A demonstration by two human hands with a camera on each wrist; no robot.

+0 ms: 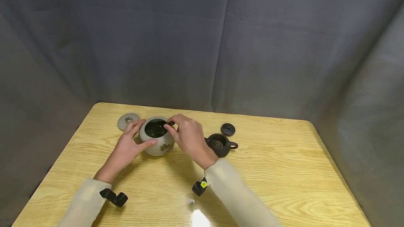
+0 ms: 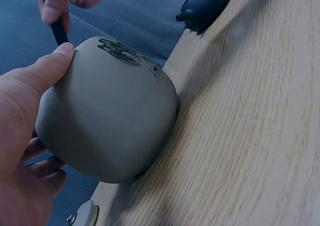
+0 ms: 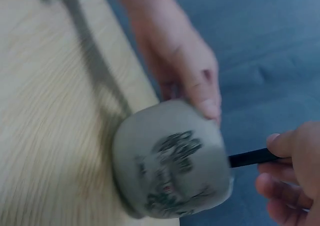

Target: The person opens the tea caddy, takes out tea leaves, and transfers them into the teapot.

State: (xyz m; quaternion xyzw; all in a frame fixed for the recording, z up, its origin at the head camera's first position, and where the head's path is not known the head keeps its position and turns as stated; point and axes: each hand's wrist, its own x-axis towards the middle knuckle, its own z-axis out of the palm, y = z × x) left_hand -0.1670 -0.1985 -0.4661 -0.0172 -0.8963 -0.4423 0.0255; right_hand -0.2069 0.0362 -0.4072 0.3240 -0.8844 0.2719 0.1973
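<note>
A round grey-beige jar [image 1: 151,150] with a painted design stands uncovered on the table, dark loose leaves showing inside. My left hand [image 1: 127,146] holds it from the left, thumb on the near side of the rim and fingers around the far side. Between thumb and fingers, my right hand [image 1: 192,137] pinches the black handle of a slim scoop [image 3: 250,158], whose other end goes down into the jar. That lower end is hard to make out against the dark leaves. Just right of my right hand sits a small dark teapot [image 1: 222,152], lidless, with some leaf bits on its bottom.
Behind the teapot lies its dark round lid [image 1: 228,129]. The jar's grey lid [image 1: 122,122], with a metal knob, lies on the table behind my left hand. The wooden table [image 1: 284,171] ends at a grey curtain [image 1: 157,62] at the back.
</note>
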